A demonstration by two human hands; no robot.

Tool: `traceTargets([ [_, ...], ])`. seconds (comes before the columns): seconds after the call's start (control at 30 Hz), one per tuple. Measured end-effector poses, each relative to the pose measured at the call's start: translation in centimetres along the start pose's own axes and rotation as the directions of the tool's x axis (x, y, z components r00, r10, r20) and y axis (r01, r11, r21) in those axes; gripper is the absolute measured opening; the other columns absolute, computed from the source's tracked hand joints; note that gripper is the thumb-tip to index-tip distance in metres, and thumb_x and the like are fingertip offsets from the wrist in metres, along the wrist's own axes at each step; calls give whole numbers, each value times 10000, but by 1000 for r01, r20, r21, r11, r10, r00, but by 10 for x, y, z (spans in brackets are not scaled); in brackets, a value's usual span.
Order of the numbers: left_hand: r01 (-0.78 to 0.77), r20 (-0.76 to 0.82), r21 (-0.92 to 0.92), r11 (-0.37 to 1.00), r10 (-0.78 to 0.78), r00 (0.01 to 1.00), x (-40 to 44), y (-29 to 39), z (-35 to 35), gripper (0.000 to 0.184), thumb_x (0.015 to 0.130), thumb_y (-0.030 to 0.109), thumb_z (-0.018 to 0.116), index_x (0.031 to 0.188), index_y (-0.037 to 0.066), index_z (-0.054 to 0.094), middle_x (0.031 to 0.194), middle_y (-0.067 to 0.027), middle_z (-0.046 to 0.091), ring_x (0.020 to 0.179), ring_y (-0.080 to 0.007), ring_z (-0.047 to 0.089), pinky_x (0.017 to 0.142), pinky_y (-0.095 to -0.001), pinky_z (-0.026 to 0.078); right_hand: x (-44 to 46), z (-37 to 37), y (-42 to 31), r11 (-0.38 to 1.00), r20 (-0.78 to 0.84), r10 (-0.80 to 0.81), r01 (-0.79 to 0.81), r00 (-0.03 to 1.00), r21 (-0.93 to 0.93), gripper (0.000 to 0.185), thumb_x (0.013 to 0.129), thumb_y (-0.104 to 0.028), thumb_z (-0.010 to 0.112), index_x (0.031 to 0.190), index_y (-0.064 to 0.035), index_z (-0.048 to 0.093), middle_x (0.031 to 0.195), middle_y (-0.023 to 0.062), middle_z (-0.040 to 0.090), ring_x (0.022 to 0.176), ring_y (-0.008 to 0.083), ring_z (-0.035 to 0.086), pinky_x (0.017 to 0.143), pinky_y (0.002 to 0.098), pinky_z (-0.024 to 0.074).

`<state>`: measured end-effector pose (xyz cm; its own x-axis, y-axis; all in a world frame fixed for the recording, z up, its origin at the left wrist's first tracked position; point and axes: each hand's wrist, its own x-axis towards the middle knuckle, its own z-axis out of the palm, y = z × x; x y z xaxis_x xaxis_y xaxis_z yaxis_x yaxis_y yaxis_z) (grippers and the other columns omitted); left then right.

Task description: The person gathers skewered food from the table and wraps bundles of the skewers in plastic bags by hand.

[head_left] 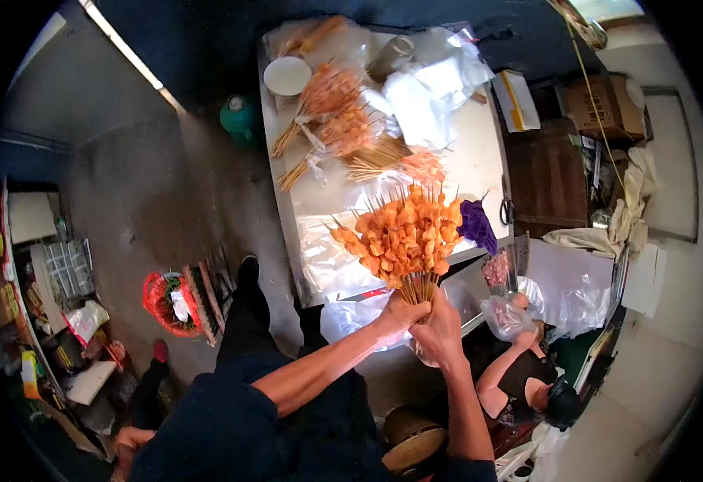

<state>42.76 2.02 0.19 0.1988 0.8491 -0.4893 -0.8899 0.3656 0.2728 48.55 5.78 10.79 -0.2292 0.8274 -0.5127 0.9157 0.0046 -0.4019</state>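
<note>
A large fanned bundle of orange-coated meat skewers [408, 233] stands over the near edge of the table, meat end away from me. My left hand [400, 313] and my right hand [440, 328] are both closed around the bare stick ends, side by side. Some fingers are hidden behind the sticks. Just right of the meat lies a purple cloth [477, 226]. Clear plastic sheeting [331, 253] covers the table's near left part. Beyond the bundle are paler meat skewers [424, 166], bare wooden sticks [377, 159] and bagged skewers [345, 132].
The table [480, 173] also carries a round white container [287, 76], plastic bags [428, 100] and scissors [506, 212]. At right, a seated co-worker [520, 386] handles a plastic bag [506, 319]. A round stool [413, 438] and a red basket [157, 301] stand on the floor.
</note>
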Motion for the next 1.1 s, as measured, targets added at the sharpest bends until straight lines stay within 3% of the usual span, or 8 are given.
traceTargets([
  [0.27,-303,284,642,704,148,947,-21,37,9,279,694,100,634,950,4,578,852,-28,596,797,-132,551,711,-306,486,-32,12,1,947,-256,-128,195,958,256,428,657,-47,567,1078,-25,498,902,204,614,881,424,575,769,411,472],
  [0.33,-360,410,766,533,27,912,-37,73,20,287,698,137,646,945,10,574,834,-43,594,794,-139,547,717,-310,476,-42,23,0,955,-356,-133,215,925,202,353,689,-52,587,1031,-17,512,762,142,623,682,345,622,634,372,501],
  [0.43,-454,533,800,393,-117,838,-51,104,35,354,701,212,695,974,16,583,824,-50,599,788,-140,546,719,-315,468,-62,18,-25,751,-188,120,35,975,659,248,762,-98,660,969,-12,554,669,24,581,449,86,518,409,253,436],
  [0.53,-461,583,811,361,-421,695,-58,125,38,412,697,281,743,990,26,604,832,-51,614,795,-142,557,715,-314,465,-80,11,-26,599,34,130,-106,991,794,262,769,-108,678,985,-18,559,643,19,567,432,92,507,388,239,414],
  [0.57,-481,489,861,167,-533,690,-60,133,37,422,697,295,771,996,36,623,844,-45,627,777,-147,569,689,-316,467,-85,14,-22,539,64,110,-114,992,835,265,776,-116,698,977,-13,560,632,14,552,425,87,493,371,233,392],
  [0.73,-455,296,890,-31,-719,629,-91,153,-5,348,746,275,746,949,21,623,804,-50,638,694,-138,566,624,-321,464,-106,36,-24,382,37,80,-65,996,922,238,783,-94,704,928,2,542,619,12,542,416,83,481,364,223,377],
  [0.9,-228,192,972,52,-734,651,-129,170,-61,170,795,148,683,840,4,606,724,-30,604,675,-108,543,615,-274,455,-110,67,-19,288,18,135,-56,991,956,243,796,-60,660,976,14,514,577,22,502,389,93,460,347,228,336],
  [1.1,-2,162,893,451,-317,934,-138,221,-73,86,814,57,635,888,50,591,785,20,576,727,-62,525,648,-224,440,-111,78,-39,140,-77,128,59,989,988,178,801,-51,638,917,11,518,580,22,485,370,99,435,333,231,333],
])
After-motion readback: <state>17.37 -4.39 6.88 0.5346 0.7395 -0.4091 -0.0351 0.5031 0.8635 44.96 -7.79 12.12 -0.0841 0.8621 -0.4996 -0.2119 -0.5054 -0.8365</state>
